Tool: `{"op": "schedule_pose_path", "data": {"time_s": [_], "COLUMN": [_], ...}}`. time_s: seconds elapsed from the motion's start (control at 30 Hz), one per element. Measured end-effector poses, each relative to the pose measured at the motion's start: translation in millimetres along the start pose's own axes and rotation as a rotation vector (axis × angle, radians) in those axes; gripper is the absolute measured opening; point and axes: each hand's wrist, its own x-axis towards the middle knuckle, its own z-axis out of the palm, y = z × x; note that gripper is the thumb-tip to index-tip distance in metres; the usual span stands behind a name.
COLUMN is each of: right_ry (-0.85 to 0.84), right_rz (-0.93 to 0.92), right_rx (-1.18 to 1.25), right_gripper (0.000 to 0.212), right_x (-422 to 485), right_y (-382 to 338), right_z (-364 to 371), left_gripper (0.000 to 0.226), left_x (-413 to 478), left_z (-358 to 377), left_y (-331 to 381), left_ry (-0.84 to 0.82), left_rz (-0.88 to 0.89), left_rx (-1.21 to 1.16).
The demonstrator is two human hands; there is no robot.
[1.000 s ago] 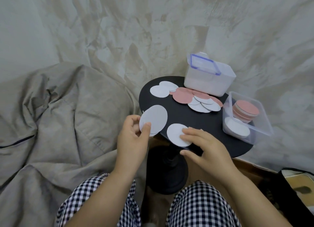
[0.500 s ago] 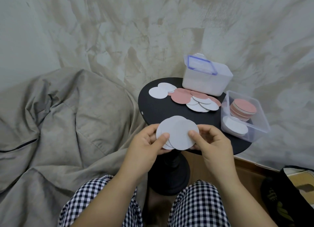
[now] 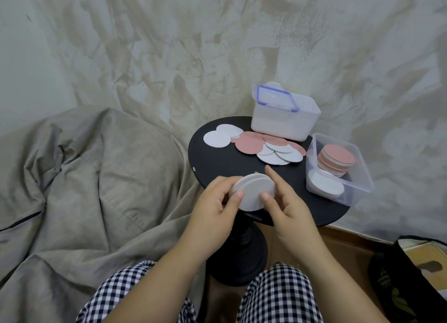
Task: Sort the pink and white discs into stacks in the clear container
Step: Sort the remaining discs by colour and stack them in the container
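Black tabletop, frame centre | left hand and right hand fingers pinch white discs, squaring edges | likely for clear container.

A small round black table stands right of the frame's middle on a single post with a round black base. At the upper left of its top lie two overlapping white discs. Just right of them, pink discs spread in a loose row, with more white ones fanned over their lower edge. A white box with a blue-trimmed lid sits at the upper edge of the top. A clear container sits at the right edge, partly overhanging it.
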Motion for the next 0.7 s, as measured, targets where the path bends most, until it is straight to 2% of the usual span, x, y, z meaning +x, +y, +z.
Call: {"op": "schedule_pose_path", "data": {"time_s": [0.13,0.3,0.47,0.57,0.7], "right_ry": [0.056,0.134,0.191,0.213,0.281], "right_rz": [-0.015,-0.059,-0.151,-0.182,-0.186], "right_rx": [-0.116,-0.173,-0.208,-0.206,-0.112], "right_gripper": [0.049,0.049,0.049,0.050,0.041], "right_x": [-1.0,-0.9,-0.8,-1.7,-7.4], "right_y": [3.5,7.9,10.7,11.6,6.9], "right_z": [-0.3,2.1,5.1,6.7,4.4], "left_gripper": [0.046,0.042,0.054,0.056,0.036], "left_x": [8.2,6.0,5.2,4.9,3.7], "left_z": [14.4,25.4,28.7,26.5,21.1], "left_y": [1.6,-9.9,-20.4,-17.9,-13.2], "left_ry": [0.029,0.063,0.033,0.064,0.219], "left_rz": [0.032,0.122,0.195,0.190,0.178], "left_rx": [0.122,0.230,0.404,0.388,0.229]}}
